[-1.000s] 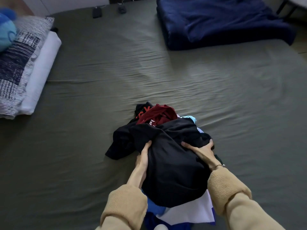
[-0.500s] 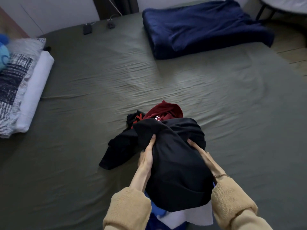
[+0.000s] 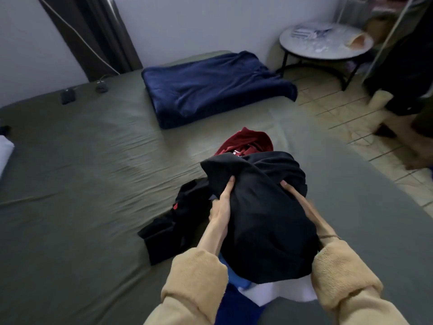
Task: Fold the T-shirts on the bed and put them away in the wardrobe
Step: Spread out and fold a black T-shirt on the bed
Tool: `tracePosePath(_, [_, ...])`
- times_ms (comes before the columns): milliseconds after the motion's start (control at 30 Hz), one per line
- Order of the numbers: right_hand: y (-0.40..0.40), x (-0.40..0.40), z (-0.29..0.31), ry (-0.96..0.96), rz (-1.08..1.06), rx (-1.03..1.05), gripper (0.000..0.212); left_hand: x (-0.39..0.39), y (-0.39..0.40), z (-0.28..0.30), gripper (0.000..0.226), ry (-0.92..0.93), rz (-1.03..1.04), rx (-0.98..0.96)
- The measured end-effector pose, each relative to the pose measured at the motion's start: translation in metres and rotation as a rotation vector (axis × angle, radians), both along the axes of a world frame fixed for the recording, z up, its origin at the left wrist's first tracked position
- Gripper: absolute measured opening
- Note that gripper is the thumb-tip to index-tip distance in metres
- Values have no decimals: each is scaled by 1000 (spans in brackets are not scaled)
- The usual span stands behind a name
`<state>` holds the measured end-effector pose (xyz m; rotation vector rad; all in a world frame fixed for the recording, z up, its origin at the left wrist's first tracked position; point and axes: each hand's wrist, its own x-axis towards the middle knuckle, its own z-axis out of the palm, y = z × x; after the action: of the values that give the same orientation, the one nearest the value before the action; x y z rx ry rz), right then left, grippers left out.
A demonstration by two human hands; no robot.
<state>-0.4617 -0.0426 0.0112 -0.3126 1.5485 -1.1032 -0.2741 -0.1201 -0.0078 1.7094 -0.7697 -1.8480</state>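
Note:
A bundle of T-shirts is lifted between my hands above the olive bed (image 3: 82, 174). A black T-shirt (image 3: 262, 221) wraps the top, a maroon one (image 3: 246, 141) sticks out at the far end, and blue (image 3: 236, 276) and white (image 3: 269, 295) ones show underneath. Another black garment (image 3: 168, 233) with a red mark trails from the bundle onto the sheet. My left hand (image 3: 219, 207) grips the bundle's left side, thumb on the black cloth. On the right side my right hand (image 3: 296, 200) holds it, fingers mostly hidden under the fabric.
A folded navy blanket (image 3: 210, 90) lies at the bed's far edge. To the right are a tiled floor (image 3: 346, 113), a round side table (image 3: 325, 41) and dark clothes hanging in an open wardrobe (image 3: 407, 66). Small dark devices (image 3: 68, 96) sit at the bed's far left.
The bundle has risen from the sheet between both hands and my view has swung right, bringing the side table, floor and wardrobe into sight. The pillows have left the view.

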Motion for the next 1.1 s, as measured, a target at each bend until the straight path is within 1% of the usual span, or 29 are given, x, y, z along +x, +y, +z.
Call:
tracePosePath(33, [9, -29, 4, 12, -62, -12, 95, -32, 0, 5, 123, 4, -42, -1])
tracePosePath(100, [16, -55, 6, 17, -109, -35, 92, -60, -2, 10, 123, -7, -75, -31])
tracePosePath(200, [45, -115, 3, 28, -238, -65, 90, -128, 9, 26, 123, 19, -213, -43])
tracePosePath(300, [69, -143, -1, 47, -317, -38, 96, -169, 23, 15, 122, 5, -281, -6])
tracePosePath(367, [79, -144, -4, 64, -300, -13, 91, -177, 28, -2, 120, 5, -288, 38])
tracePosePath(467, [80, -139, -24, 76, -282, 44, 67, -175, 28, -35, 115, -39, -267, 68])
tracePosePath(500, [77, -135, -32, 73, -277, 65, 64, -169, 26, -45, 115, -57, -257, 72])
tracePosePath(533, [74, -129, -39, 80, -260, 87, 66, -163, 24, -52, 117, -74, -244, 77])
tracePosePath(600, [65, -118, -54, 107, -236, 140, 81, -150, 19, -60, 122, -123, -214, 86])
tracePosePath(667, [56, -109, -70, 122, -233, 139, 90, -136, 14, -66, 125, -191, -193, 85])
tracePosePath(733, [49, -100, -83, 198, -211, 161, 92, -125, 13, -67, 119, -260, -202, 61])
tracePosePath(800, [45, -94, -97, 354, -169, 273, 95, -114, 13, -70, 100, -322, -224, 17])
tracePosePath(867, [41, -88, -101, 506, -145, 397, 94, -108, 12, -76, 81, -426, -238, -17])
tracePosePath(967, [33, -79, -92, 664, -161, 488, 90, -109, 9, -76, 75, -584, -284, -57])
tracePosePath(1033, [28, -73, -84, 779, -200, 521, 81, -114, 8, -68, 75, -675, -304, -93])
tracePosePath(1100, [23, -66, -77, 898, -231, 523, 68, -116, 10, -58, 76, -719, -298, -163])
